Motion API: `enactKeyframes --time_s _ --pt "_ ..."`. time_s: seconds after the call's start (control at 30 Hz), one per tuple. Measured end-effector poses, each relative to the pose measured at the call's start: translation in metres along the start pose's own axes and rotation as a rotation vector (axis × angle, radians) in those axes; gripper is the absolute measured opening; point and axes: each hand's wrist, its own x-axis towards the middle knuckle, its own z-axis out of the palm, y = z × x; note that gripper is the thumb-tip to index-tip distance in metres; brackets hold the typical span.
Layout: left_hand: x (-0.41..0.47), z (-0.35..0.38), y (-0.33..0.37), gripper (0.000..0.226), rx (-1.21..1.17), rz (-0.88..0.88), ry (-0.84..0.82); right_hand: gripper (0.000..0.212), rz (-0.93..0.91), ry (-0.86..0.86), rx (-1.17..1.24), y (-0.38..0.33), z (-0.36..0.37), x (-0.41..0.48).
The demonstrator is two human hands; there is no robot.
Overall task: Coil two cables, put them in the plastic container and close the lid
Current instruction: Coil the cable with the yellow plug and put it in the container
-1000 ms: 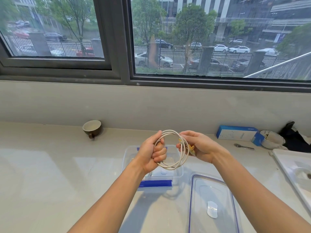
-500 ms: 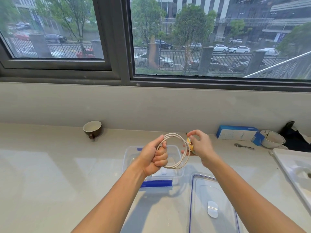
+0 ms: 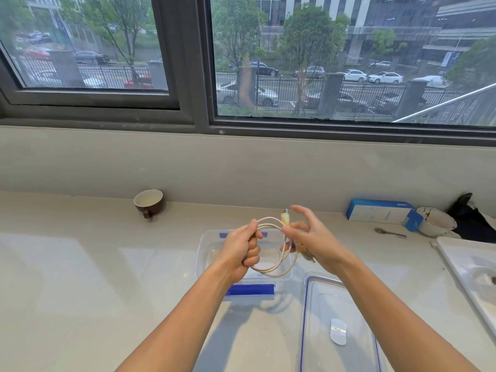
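White cable (image 3: 271, 269) coiled, clamped in left hand (image 3: 241, 249) grip; right hand (image 3: 312, 237) fingers spread, loosely at its yellow plug (image 3: 285, 218). Below the grip, empty container (image 3: 204, 253) on worktop (image 3: 94, 264), lid (image 3: 316, 331) off. Second cable unseen; stowing, closing remain.

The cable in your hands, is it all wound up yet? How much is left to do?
Nearly wound: the white cable hangs in loops from the left hand, while the right hand, fingers spread, handles its yellow plug end. The clear container looks empty, its lid lies beside it. No second cable is visible. Left: coiling that one, boxing both, closing.
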Motion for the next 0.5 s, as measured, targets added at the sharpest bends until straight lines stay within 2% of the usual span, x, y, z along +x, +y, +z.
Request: enactKeyframes --time_s 0.07,0.1,0.2,0.3,0.4,0.5 --pt "0.001 0.002 -0.003 0.037 -0.009 0.032 0.023 0.074 0.005 0.003 -0.065 0.005 0.006 -0.001" --pt "0.001 0.003 -0.004 0.037 -0.009 0.037 0.032 0.075 0.001 0.027 -0.102 0.008 0.011 -0.001" --pt "0.001 0.005 -0.004 0.038 -0.022 0.046 0.062 0.064 -0.031 0.135 -0.277 0.016 0.020 0.001" --pt "0.002 0.004 -0.004 0.035 -0.066 0.061 0.116 0.054 -0.039 0.148 -0.426 0.020 0.022 0.002" --pt "0.005 0.001 -0.009 0.032 -0.132 0.016 0.208 0.046 -0.041 0.102 -0.422 0.022 0.023 0.002" --pt "0.009 -0.007 -0.015 0.028 -0.116 -0.033 0.270 0.036 0.012 0.065 -0.297 0.026 0.024 0.003"
